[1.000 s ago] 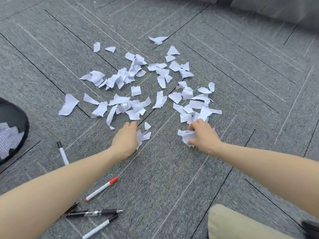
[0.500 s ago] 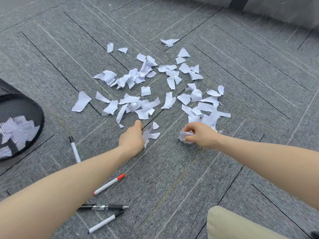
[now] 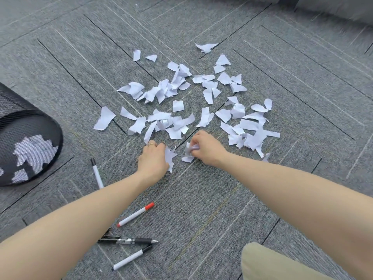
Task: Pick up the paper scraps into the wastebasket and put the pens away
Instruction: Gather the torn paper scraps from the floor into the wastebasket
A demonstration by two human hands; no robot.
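Observation:
Several torn white paper scraps (image 3: pixel 177 106) lie scattered on the grey carpet in front of me. My left hand (image 3: pixel 154 158) rests low on the carpet, fingers closed on a few scraps (image 3: pixel 170 156) at its right side. My right hand (image 3: pixel 207 148) is closed on a crumpled bunch of scraps (image 3: pixel 190 150), close to my left hand. A black mesh wastebasket (image 3: pixel 30 122) lies at the far left with white paper showing through its mesh. Pens lie near me: a red-capped marker (image 3: pixel 135 215), a black pen (image 3: pixel 129 240), a black-capped marker (image 3: pixel 132 258) and another marker (image 3: pixel 96 174) partly hidden by my left forearm.
My knee in khaki fabric (image 3: pixel 272 263) shows at the bottom right. A pale grey ledge or furniture edge (image 3: pixel 333 9) runs along the top right. Grey carpet tiles (image 3: pixel 302 87) cover the floor.
My right hand has moved left with its bunch of scraps, away from the right-hand pile and toward my left hand. The view has shifted, showing more of the wastebasket.

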